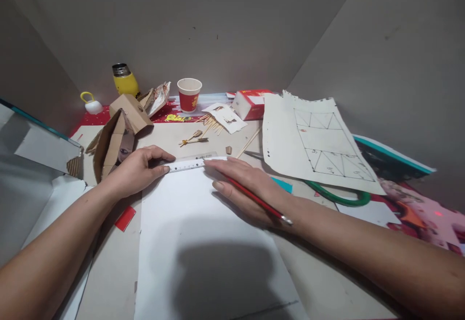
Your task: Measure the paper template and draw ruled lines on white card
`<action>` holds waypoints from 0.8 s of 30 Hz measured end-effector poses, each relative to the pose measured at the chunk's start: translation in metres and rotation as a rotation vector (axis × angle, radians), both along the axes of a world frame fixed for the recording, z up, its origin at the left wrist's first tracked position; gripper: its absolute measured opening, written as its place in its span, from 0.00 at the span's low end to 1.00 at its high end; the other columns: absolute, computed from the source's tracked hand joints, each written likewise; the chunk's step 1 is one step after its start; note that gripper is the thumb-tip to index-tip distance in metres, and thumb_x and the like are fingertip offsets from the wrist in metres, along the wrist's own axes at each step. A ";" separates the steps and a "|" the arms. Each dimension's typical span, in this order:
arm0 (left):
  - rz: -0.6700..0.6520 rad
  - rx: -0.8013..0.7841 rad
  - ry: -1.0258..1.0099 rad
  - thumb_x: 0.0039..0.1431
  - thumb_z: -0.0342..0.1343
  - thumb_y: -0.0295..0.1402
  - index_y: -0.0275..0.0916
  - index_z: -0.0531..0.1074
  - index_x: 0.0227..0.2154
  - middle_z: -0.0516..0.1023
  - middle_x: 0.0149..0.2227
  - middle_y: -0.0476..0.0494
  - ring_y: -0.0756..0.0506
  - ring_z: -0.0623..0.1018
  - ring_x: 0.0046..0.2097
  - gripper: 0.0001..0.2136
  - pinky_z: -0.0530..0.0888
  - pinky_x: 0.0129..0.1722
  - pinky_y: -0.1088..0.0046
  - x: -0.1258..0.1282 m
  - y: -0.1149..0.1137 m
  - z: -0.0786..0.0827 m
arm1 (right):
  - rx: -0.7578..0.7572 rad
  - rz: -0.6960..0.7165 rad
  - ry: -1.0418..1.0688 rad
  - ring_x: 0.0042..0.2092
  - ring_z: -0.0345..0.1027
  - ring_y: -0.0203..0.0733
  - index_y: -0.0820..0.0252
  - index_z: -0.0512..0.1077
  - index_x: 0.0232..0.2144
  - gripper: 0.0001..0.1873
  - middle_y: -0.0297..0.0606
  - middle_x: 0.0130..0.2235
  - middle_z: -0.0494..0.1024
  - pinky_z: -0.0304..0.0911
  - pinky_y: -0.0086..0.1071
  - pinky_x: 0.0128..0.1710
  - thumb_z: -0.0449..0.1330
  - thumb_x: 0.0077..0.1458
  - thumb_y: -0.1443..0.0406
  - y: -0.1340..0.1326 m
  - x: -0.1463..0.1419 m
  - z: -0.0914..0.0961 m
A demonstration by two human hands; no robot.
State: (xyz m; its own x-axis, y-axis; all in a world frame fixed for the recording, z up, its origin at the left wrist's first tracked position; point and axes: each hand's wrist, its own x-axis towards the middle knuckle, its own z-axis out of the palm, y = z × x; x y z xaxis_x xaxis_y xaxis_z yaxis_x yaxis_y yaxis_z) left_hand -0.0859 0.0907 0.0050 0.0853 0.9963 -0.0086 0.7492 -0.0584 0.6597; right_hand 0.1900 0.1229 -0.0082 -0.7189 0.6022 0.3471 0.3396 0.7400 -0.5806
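Observation:
A clear plastic ruler lies across the top edge of a white sheet of paper in front of me. My left hand presses the ruler's left end, thumb and fingers curled on it. My right hand lies flat on the paper with its fingertips at the ruler's right end. A red pencil is tucked between the fingers of that hand, its metal end pointing back toward my wrist.
A torn sheet with a drawn triangle grid lies to the right, over green-handled scissors. Cardboard pieces, wooden sticks, a red paper cup, a red box and a yellow flask crowd the back.

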 end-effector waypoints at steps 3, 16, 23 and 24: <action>0.010 -0.013 -0.002 0.54 0.57 0.41 0.42 0.79 0.43 0.80 0.47 0.44 0.40 0.77 0.50 0.16 0.70 0.54 0.61 0.000 0.000 0.000 | -0.259 -0.119 0.190 0.46 0.77 0.46 0.58 0.76 0.48 0.15 0.42 0.46 0.82 0.71 0.42 0.49 0.59 0.58 0.64 -0.009 -0.016 0.023; 0.009 0.026 -0.008 0.52 0.58 0.41 0.41 0.78 0.40 0.81 0.43 0.44 0.41 0.78 0.45 0.15 0.72 0.49 0.63 0.003 0.001 -0.006 | -0.825 -0.272 0.410 0.19 0.63 0.30 0.58 0.65 0.24 0.05 0.28 0.21 0.74 0.62 0.22 0.17 0.58 0.49 0.69 -0.008 -0.083 -0.003; 0.027 0.028 0.030 0.52 0.57 0.40 0.41 0.78 0.40 0.81 0.41 0.45 0.41 0.78 0.42 0.15 0.72 0.45 0.64 0.002 0.000 -0.004 | -0.848 -0.304 0.409 0.20 0.63 0.30 0.58 0.65 0.24 0.05 0.29 0.22 0.75 0.62 0.22 0.16 0.59 0.48 0.68 -0.009 -0.084 -0.003; 0.024 0.031 0.031 0.52 0.57 0.40 0.41 0.79 0.40 0.81 0.41 0.45 0.41 0.78 0.42 0.15 0.72 0.45 0.64 0.002 -0.001 -0.004 | -0.858 -0.312 0.418 0.20 0.64 0.31 0.58 0.65 0.24 0.05 0.29 0.22 0.75 0.63 0.23 0.16 0.59 0.48 0.68 -0.009 -0.084 -0.003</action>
